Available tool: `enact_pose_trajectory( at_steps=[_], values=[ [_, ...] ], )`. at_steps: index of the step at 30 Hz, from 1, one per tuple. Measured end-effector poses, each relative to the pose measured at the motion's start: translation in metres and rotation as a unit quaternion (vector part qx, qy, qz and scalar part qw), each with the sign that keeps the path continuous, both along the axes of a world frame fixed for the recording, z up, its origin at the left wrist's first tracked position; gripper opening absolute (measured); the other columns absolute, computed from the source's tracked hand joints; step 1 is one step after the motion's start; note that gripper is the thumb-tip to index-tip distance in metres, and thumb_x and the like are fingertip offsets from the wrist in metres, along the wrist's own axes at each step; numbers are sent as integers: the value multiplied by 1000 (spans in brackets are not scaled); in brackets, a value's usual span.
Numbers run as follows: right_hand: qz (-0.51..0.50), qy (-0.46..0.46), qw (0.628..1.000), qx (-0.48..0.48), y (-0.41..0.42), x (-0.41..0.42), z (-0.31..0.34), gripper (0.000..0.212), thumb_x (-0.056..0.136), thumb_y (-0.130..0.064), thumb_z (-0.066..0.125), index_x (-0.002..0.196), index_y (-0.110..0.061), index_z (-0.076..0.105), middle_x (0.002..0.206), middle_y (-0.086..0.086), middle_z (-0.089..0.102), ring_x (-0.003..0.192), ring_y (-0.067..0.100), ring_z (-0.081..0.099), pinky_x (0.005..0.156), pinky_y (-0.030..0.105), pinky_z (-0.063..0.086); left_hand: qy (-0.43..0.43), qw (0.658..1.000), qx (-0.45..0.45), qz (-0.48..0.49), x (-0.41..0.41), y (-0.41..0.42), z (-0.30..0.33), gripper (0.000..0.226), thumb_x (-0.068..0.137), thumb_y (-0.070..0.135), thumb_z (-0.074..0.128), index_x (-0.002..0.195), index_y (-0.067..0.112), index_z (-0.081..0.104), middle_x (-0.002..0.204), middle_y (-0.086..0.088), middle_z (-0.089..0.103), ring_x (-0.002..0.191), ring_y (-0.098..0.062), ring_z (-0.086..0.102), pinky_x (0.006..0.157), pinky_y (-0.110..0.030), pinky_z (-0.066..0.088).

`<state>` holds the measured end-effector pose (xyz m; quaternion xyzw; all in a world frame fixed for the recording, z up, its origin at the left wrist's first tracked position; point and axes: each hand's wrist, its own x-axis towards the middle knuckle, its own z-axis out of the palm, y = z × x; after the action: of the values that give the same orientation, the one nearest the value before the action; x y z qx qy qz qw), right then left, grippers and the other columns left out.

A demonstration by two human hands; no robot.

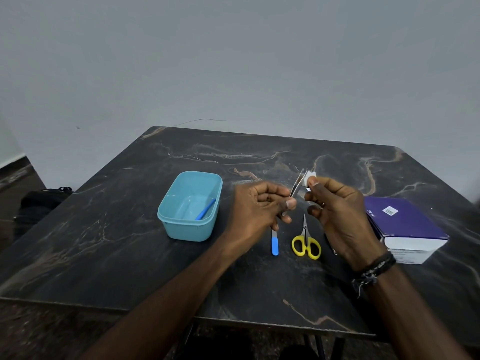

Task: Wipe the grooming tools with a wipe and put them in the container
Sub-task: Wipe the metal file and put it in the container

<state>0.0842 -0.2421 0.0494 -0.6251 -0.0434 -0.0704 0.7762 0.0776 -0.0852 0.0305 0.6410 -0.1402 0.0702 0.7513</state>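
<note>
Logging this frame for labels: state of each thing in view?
Container: open, one blue tool inside.
Tweezers: held up by left hand.
Wipe: pinched by right hand, against the tweezers.
Scissors: closed, flat on table.
File: on table, partly under left hand.
Box: closed.

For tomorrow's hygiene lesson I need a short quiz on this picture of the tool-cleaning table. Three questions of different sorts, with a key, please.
1. True or false: the yellow scissors are already inside the blue container.
2. Multiple choice: what does the left hand hold? A) tweezers B) a comb C) a brush
3. Fill the gap: the right hand pinches a white ____ against the tweezers' tips.

Key:
1. False; they lie on the table.
2. A
3. wipe
</note>
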Motion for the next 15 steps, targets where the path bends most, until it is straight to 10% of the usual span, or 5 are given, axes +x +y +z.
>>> enact_pose_trajectory(
  at_steps=[15],
  values=[
    [47,-36,996,-74,3,-1,-3,9,83,-19,66,83,-11,71,81,10,66,71,13,55,55,23,41,3,1000,8,17,-1,-1,1,13,78,2,74,87,5,66,69,-9,71,53,-21,66,41,-26,49]
  ],
)
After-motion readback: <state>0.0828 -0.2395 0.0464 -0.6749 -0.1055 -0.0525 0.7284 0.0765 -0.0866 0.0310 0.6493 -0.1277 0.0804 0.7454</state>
